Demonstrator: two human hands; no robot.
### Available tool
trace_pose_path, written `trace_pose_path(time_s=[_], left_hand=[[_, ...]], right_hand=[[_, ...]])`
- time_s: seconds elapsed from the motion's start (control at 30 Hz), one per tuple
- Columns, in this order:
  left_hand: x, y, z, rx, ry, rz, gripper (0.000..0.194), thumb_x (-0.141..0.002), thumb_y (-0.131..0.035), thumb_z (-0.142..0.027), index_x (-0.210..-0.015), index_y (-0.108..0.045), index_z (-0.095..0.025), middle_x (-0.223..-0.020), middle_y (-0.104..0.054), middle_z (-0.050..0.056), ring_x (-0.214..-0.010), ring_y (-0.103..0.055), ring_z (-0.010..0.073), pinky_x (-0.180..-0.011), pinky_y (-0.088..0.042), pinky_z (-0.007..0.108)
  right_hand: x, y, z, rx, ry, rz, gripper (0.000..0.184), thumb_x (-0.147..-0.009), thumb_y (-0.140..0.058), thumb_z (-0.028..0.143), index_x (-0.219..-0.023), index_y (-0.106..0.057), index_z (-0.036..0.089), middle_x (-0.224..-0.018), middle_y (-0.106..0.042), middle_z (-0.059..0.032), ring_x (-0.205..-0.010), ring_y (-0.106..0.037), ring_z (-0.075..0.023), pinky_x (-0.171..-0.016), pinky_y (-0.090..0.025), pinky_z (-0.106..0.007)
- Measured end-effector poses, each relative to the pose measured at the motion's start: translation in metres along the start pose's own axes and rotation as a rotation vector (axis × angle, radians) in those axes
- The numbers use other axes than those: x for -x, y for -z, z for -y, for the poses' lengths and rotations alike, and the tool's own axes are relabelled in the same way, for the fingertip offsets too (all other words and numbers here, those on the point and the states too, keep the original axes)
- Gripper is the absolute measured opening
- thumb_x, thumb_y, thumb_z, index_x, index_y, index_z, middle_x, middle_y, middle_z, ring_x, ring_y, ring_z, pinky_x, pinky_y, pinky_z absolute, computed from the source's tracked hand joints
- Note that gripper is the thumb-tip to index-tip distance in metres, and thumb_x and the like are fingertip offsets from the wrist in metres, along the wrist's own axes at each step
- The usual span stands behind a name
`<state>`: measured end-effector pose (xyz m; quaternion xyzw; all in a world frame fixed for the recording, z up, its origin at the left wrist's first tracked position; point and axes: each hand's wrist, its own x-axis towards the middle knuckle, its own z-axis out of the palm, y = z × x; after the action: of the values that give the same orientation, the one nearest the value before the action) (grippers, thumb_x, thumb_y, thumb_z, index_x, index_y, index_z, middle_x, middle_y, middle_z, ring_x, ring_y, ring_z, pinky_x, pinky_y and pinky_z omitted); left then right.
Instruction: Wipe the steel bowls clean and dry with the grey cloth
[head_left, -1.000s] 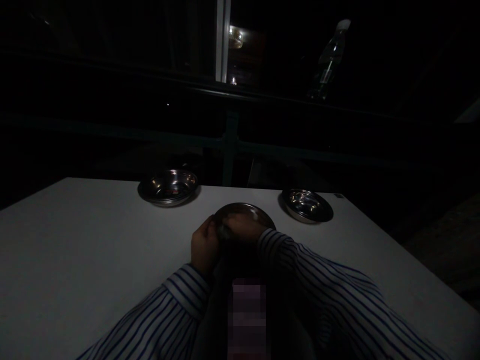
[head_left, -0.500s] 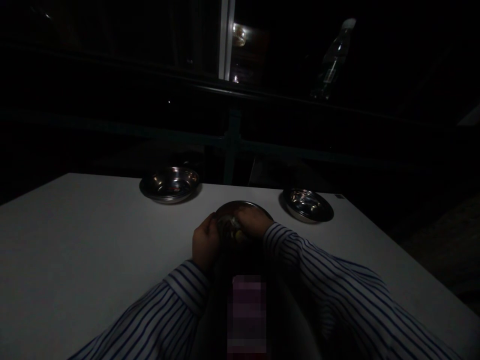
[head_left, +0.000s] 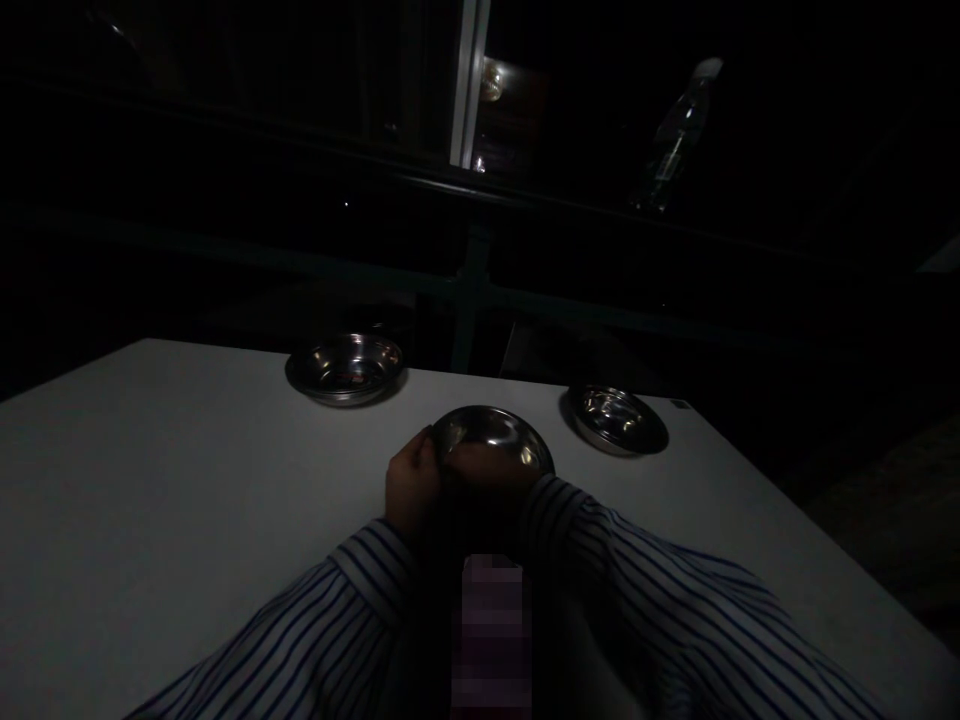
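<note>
A shiny metal bowl (head_left: 496,426) stands near the middle of the white table, close to my body. My left hand (head_left: 412,484) is closed on its left rim, thumb side up. Over the near part of the same bowl lies my right hand (head_left: 492,468), dark and smeared by motion. Its fingers cannot be made out, and whatever lies beneath it in the bowl is hidden.
A second metal bowl (head_left: 345,369) stands at the table's far edge on the left, and a third metal bowl (head_left: 618,420) at the right. Beyond the white table (head_left: 225,480), a clear bottle (head_left: 679,135) stands on a dark ledge by a window frame (head_left: 469,85).
My right hand has moved down and toward me across the bowl. The whitish and yellow bits seen beside its fingers are now hidden. My left hand stays at the rim.
</note>
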<state>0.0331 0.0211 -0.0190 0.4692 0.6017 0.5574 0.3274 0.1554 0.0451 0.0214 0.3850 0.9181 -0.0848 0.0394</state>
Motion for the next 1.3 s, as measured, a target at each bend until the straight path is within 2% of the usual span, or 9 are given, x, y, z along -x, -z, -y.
trace_pose_path(time_s=[0.17, 0.27, 0.4, 0.47, 0.6, 0.77, 1.0, 1.17, 1.3], left_hand=[[0.0, 0.0, 0.002, -0.004, -0.019, 0.009, 0.039, -0.08, -0.042, -0.028, -0.106, -0.063, -0.01, -0.105, -0.068, 0.013, -0.098, -0.061, 0.0229, -0.087, -0.046, 0.034], [0.0, -0.001, 0.003, -0.003, -0.014, -0.003, 0.041, -0.08, -0.041, -0.028, -0.107, -0.062, -0.008, -0.106, -0.066, 0.015, -0.099, -0.06, 0.0241, -0.088, -0.045, 0.035], [0.0, -0.002, 0.003, 0.002, 0.0, -0.006, 0.04, -0.08, -0.04, -0.027, -0.107, -0.063, -0.007, -0.105, -0.067, 0.016, -0.099, -0.061, 0.0257, -0.086, -0.046, 0.037], [0.0, -0.001, 0.001, 0.006, -0.008, 0.006, 0.04, -0.08, -0.041, -0.027, -0.106, -0.063, -0.008, -0.105, -0.067, 0.016, -0.098, -0.061, 0.0254, -0.086, -0.046, 0.037], [0.001, 0.0, 0.001, 0.02, -0.016, 0.012, 0.04, -0.08, -0.042, -0.028, -0.108, -0.062, -0.008, -0.105, -0.067, 0.015, -0.098, -0.061, 0.0246, -0.086, -0.046, 0.035], [0.002, -0.003, 0.002, 0.059, -0.022, 0.02, 0.037, -0.081, -0.04, -0.029, -0.103, -0.064, -0.012, -0.098, -0.07, 0.011, -0.088, -0.064, 0.0221, -0.079, -0.049, 0.033], [0.004, -0.003, 0.0, 0.058, -0.015, -0.003, 0.036, -0.08, -0.042, -0.029, -0.101, -0.066, -0.013, -0.094, -0.071, 0.01, -0.092, -0.063, 0.0232, -0.083, -0.048, 0.034], [0.003, -0.003, 0.0, 0.038, -0.02, 0.0, 0.036, -0.08, -0.041, -0.026, -0.102, -0.065, -0.012, -0.099, -0.069, 0.012, -0.091, -0.063, 0.0229, -0.082, -0.048, 0.034], [0.003, -0.002, 0.001, 0.024, -0.019, -0.022, 0.035, -0.08, -0.042, -0.027, -0.101, -0.066, -0.013, -0.099, -0.07, 0.011, -0.094, -0.062, 0.0237, -0.083, -0.047, 0.035]], right_hand=[[-0.012, 0.005, -0.007, 0.025, -0.146, -0.116, 0.032, -0.084, -0.038, 0.008, -0.113, -0.051, 0.004, -0.117, -0.055, -0.0213, -0.106, -0.054, -0.0244, -0.086, -0.041, -0.036], [-0.01, 0.004, -0.001, 0.012, -0.085, -0.069, 0.028, -0.082, -0.043, 0.011, -0.107, -0.056, 0.007, -0.111, -0.06, -0.0169, -0.101, -0.058, -0.0224, -0.083, -0.043, -0.032], [-0.005, 0.002, 0.007, -0.02, 0.029, 0.024, 0.016, -0.081, -0.052, 0.019, -0.09, -0.063, 0.013, -0.094, -0.067, -0.008, -0.083, -0.063, -0.0169, -0.071, -0.045, -0.024], [-0.005, 0.003, 0.004, -0.022, 0.003, 0.008, 0.018, -0.082, -0.05, 0.019, -0.093, -0.062, 0.014, -0.094, -0.067, -0.0078, -0.083, -0.063, -0.0163, -0.07, -0.044, -0.024], [-0.01, 0.008, -0.015, 0.016, -0.133, -0.084, 0.026, -0.084, -0.041, 0.014, -0.104, -0.058, 0.01, -0.106, -0.062, -0.0138, -0.098, -0.058, -0.0204, -0.08, -0.041, -0.029], [-0.006, 0.006, -0.032, 0.05, -0.197, -0.084, 0.025, -0.082, -0.046, 0.013, -0.103, -0.059, 0.007, -0.108, -0.06, -0.0181, -0.102, -0.056, -0.0248, -0.084, -0.04, -0.034], [0.003, 0.004, -0.013, 0.011, -0.021, 0.005, 0.02, -0.082, -0.05, 0.016, -0.098, -0.062, 0.015, -0.106, -0.063, -0.0076, -0.095, -0.059, -0.0172, -0.079, -0.041, -0.024], [-0.006, 0.004, -0.016, 0.025, -0.071, -0.065, 0.026, -0.083, -0.042, 0.009, -0.103, -0.058, 0.007, -0.108, -0.06, -0.017, -0.101, -0.056, -0.0221, -0.082, -0.041, -0.03], [-0.003, -0.002, -0.011, -0.006, 0.035, -0.024, 0.023, -0.082, -0.048, 0.013, -0.102, -0.06, 0.012, -0.106, -0.062, -0.0106, -0.097, -0.058, -0.018, -0.08, -0.042, -0.026]])
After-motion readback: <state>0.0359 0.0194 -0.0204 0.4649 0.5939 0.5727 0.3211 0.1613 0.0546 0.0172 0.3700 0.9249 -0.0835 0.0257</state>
